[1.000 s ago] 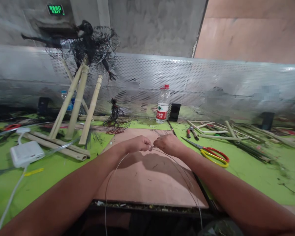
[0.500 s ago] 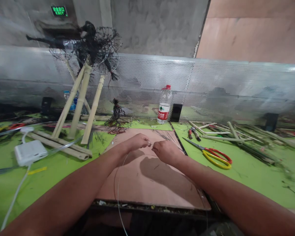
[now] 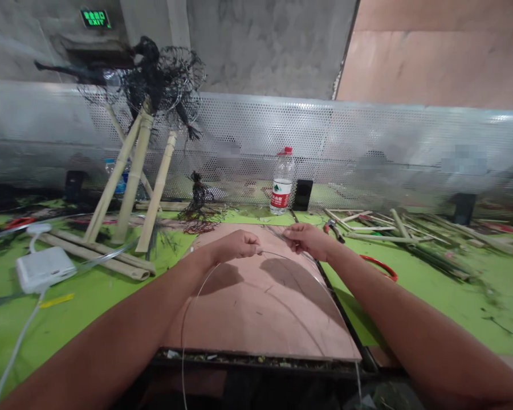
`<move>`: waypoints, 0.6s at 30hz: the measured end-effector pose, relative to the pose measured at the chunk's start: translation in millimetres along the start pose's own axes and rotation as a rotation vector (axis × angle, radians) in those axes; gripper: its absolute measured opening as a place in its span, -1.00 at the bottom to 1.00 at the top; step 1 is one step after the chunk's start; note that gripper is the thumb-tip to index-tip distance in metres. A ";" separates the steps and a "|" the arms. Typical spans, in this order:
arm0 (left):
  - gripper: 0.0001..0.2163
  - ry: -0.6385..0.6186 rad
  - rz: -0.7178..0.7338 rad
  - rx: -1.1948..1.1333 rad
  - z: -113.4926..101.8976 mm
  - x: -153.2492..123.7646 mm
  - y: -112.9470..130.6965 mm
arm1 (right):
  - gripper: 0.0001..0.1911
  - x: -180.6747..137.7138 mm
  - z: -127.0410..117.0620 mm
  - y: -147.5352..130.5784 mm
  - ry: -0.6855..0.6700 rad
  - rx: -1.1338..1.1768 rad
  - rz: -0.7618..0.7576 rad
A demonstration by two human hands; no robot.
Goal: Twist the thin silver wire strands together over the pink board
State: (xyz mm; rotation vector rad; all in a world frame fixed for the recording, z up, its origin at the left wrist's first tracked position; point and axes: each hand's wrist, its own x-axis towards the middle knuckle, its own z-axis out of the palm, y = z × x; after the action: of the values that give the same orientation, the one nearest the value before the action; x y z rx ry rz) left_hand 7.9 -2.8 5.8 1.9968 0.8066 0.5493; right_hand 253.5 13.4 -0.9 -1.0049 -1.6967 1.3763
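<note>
My left hand [image 3: 241,245] is closed in a pinch on a thin pale wire [image 3: 290,260] above the brown board [image 3: 248,319]. From those fingertips the wire bows down on both sides, past the board's front edge. To the right, apart from the left hand, my right hand [image 3: 308,239] has its thumb and fingers pressed together. Whatever may be between them is too small to make out. Fine dark strands lie on the board close to the right fingertips. My right forearm partly covers the scissors, leaving a red handle [image 3: 380,266] in sight.
A water bottle [image 3: 282,185] and a black upright block [image 3: 302,195] stand at the back. On the left are bamboo legs [image 3: 132,182] under a black wire figure [image 3: 154,80], and a white adapter [image 3: 45,269]. Pliers [image 3: 334,230] and bamboo strips [image 3: 371,236] lie right.
My right hand has moved away from the left fingertips, up and to the right. The wire now arcs across the board on the right too. My right forearm covers more of the scissors.
</note>
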 end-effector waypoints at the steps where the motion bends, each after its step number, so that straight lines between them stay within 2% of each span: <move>1: -0.71 0.011 0.014 -0.004 0.3 -0.5 0.6 | -0.68 -0.3 4.1 3.4 -0.083 -0.022 0.037; 4: -0.72 0.054 0.055 0.002 -0.1 -1.1 1.1 | -0.66 -6.2 23.3 7.4 -0.323 -0.035 0.086; 10: -0.73 0.088 0.113 0.055 0.9 -1.9 4.8 | -0.55 -14.4 54.0 6.9 -0.498 0.252 0.024; 13: -0.74 0.055 0.138 0.057 2.7 -2.3 7.2 | -0.52 -12.5 60.0 9.4 -0.513 0.304 0.069; 18: -0.73 0.106 0.111 0.136 2.0 -1.0 7.5 | -0.76 -12.0 62.2 8.4 -0.437 0.316 0.071</move>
State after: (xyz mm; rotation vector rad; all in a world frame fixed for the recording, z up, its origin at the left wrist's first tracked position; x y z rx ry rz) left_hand 10.9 -7.6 11.1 2.1621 0.8201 0.6853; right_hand 204.4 -22.5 -20.4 -0.6197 -1.6756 1.9468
